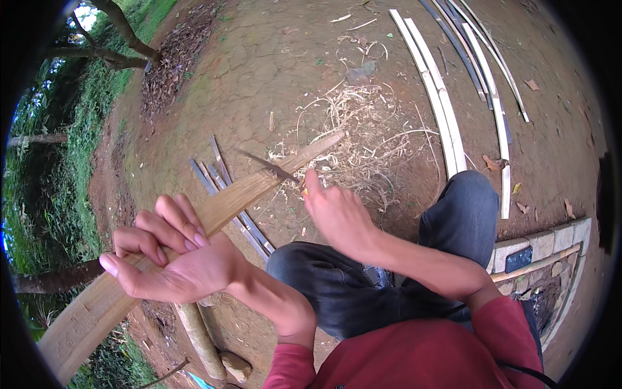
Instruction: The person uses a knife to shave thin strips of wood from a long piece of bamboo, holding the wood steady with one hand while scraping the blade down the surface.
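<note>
A long, light-brown bamboo slat (pixel 236 198) slants from the lower left up to a narrower end near the middle of the view. My left hand (pixel 172 249) is closed around it, palm up, with the fingers curled over its edge. In my right hand (pixel 340 217) is a knife (pixel 267 166), its handle mostly hidden by the fingers. The dark blade lies across the slat near the narrower end and points left. Below that end, curly pale shavings (pixel 356 117) are heaped on the dirt.
Long split bamboo strips (pixel 431 91) lie at the upper right. Dark-skinned strips (pixel 243 220) lie left of my knees. A stone-block border (pixel 538 243) with a pole and a dark phone-like object stands at right. A log (pixel 199 340) and stone (pixel 236 366) lie lower left.
</note>
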Motion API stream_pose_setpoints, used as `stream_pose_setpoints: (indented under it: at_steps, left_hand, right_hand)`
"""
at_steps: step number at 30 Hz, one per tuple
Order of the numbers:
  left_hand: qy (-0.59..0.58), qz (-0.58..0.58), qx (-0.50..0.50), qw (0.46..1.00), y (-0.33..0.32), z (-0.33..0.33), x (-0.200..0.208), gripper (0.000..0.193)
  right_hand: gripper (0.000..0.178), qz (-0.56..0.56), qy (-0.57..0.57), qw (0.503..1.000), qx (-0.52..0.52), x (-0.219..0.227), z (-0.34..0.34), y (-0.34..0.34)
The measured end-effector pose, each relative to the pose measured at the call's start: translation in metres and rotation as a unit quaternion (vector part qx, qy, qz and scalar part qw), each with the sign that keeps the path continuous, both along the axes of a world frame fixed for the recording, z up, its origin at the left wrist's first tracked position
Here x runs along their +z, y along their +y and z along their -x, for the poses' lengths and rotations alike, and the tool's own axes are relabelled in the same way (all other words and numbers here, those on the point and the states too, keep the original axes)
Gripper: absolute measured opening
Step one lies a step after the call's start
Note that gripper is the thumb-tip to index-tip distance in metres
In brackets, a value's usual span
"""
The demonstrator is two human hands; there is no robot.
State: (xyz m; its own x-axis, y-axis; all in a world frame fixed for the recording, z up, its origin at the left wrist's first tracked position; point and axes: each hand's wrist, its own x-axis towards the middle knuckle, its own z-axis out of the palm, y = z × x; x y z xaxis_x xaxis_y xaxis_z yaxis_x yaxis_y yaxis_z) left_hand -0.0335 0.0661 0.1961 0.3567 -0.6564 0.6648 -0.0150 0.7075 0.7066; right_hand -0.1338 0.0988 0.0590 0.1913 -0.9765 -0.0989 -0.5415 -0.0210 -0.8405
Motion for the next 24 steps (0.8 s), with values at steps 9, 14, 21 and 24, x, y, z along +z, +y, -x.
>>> stream_pose_setpoints:
  at_steps: [9,14,21,24]
  left_hand:
    - [-0.056,0.031,0.059,0.996,-0.013,-0.014,-0.001,0.045]
    - [-0.038,0.013,0.052,0.998,-0.006,-0.004,-0.001,0.042]
    - [-0.009,0.002,0.004,1.000,-0.001,0.006,0.000,0.041]
    - [-0.041,0.019,0.083,0.996,-0.008,0.003,0.000,0.041]
  right_hand:
    - [0.024,0.022,-0.100,0.994,0.031,0.023,0.007,0.014]
    - [0.023,0.039,-0.097,0.994,0.033,0.027,0.010,0.019]
    - [0.019,-0.073,0.086,0.994,0.006,-0.073,0.021,-0.006]
    - [0.020,-0.039,0.065,0.997,0.005,-0.059,0.023,-0.010]
